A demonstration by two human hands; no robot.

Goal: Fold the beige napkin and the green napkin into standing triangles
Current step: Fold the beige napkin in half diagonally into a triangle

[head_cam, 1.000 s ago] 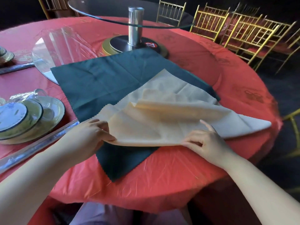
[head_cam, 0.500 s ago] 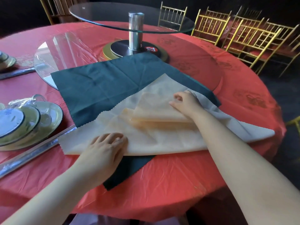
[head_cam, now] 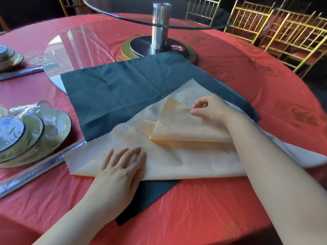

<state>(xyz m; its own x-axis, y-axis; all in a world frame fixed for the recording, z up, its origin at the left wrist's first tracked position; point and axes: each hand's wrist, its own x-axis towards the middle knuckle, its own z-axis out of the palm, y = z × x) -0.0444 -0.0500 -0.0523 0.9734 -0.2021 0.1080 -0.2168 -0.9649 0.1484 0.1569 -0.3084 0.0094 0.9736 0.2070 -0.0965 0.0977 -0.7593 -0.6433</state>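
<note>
Head view: a round table (head_cam: 203, 214) covered in red cloth is seen from above its near edge. The green napkin (head_cam: 115, 92) is spread flat between the table's centre and its near edge, one corner pointing toward the near edge. The beige napkin (head_cam: 185, 160) is laid on top of it, covering its near-right part, with one end reaching toward the right edge of the table. The beige napkin is partly folded: a pointed flap (head_cam: 177, 121) is raised over the lower layers, and a fold line runs beneath it. The left hand (head_cam: 120, 167) is laid flat on the near-left part of the beige napkin, fingers straight and slightly spread, the palm pressed down and nothing gripped. The right hand (head_cam: 210, 108) is placed on the far side of the flap, its fingers curled, and the flap's upper edge is pinched between thumb and forefinger. At the table's centre a glass turntable (head_cam: 203, 23) is carried on a metal post (head_cam: 159, 27), whose base is touched by the far corner of the green napkin. Stacked dishes (head_cam: 26, 135) wrapped in clear film are set at the left edge, with a long wrapped bar (head_cam: 35, 172) just beside them. Gold chairs (head_cam: 283, 30) are seen beyond the table's far-right edge.
</note>
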